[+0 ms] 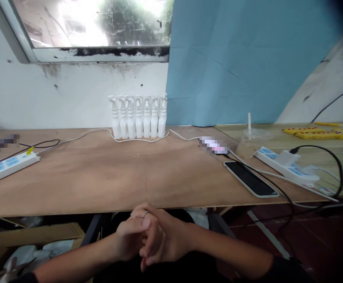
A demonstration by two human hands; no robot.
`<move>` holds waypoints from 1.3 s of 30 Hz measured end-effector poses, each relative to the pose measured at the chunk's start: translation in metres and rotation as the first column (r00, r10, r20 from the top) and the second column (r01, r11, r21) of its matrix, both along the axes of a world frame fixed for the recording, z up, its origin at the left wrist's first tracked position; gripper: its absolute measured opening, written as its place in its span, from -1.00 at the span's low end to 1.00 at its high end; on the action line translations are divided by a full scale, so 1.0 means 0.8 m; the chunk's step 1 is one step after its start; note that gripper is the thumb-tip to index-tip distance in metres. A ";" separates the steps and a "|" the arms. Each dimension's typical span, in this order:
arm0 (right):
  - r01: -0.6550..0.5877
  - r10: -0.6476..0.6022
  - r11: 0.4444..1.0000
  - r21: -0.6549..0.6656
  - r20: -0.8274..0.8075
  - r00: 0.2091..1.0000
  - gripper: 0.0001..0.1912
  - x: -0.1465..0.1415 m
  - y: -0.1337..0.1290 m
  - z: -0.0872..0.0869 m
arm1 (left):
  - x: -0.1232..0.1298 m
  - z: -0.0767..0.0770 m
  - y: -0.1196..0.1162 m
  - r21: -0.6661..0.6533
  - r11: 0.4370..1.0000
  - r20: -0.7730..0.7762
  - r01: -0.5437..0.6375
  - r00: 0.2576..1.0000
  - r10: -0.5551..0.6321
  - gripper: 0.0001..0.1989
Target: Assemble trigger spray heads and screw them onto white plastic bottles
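Note:
My left hand (127,237) and my right hand (174,237) are clasped together just below the front edge of the wooden table (100,177). Their fingers are folded over each other, and a ring (145,214) shows on one finger. No object is visible in either hand, though the space between the palms is hidden. Standing upright in a row at the back of the table, against the wall, are several white spray bottles (138,122), well away from my hands.
A phone (250,179) lies at the right, near a lidded cup with a straw (247,145) and a power strip (289,167) with cables. Another power strip (9,167) sits at the left. Yellow packets (318,133) lie far right. Below left stands a cardboard box (56,232).

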State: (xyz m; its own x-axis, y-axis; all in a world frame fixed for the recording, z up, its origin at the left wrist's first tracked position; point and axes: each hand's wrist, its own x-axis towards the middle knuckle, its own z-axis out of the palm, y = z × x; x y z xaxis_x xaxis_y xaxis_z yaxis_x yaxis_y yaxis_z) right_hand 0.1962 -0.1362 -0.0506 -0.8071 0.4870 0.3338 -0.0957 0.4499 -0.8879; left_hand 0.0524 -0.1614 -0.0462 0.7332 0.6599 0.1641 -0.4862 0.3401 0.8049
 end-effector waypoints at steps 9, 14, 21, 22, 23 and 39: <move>0.016 -0.019 0.996 -0.086 -0.036 0.999 -0.48 0.000 -0.009 0.017 | -0.003 -0.001 -0.002 0.142 0.989 -0.075 -0.040 0.996 0.051 -0.45; 0.071 -0.082 0.994 -0.085 -0.134 0.988 -0.71 -0.003 -0.016 0.015 | -0.007 0.005 -0.001 0.299 0.954 -0.158 0.009 0.987 0.041 -0.38; 0.188 -0.188 0.982 -0.021 -0.223 0.957 -0.69 0.000 -0.020 0.003 | -0.003 0.008 -0.005 0.399 0.916 -0.204 0.033 0.978 0.053 -0.38; 0.194 -0.191 0.981 -0.012 -0.241 0.952 -0.69 0.001 -0.019 0.001 | -0.003 0.007 -0.006 0.398 0.917 -0.208 0.034 0.977 0.054 -0.38; 0.191 -0.186 0.982 -0.004 -0.240 0.953 -0.69 0.001 -0.019 0.000 | -0.003 0.006 -0.006 0.394 0.919 -0.207 0.027 0.976 0.061 -0.38; 0.037 -0.043 0.997 -0.061 -0.099 0.994 -0.21 -0.006 -0.006 0.006 | 0.001 -0.009 0.007 0.152 0.988 0.093 -0.014 0.996 0.000 -0.48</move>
State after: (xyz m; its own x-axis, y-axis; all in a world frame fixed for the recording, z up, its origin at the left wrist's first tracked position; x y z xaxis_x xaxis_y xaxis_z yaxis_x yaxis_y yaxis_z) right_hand 0.1914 -0.1409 -0.0456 -0.7506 0.5394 0.3816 -0.1688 0.4019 -0.9000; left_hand 0.0536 -0.1556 -0.0531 0.7057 0.6270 0.3300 -0.5630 0.2135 0.7984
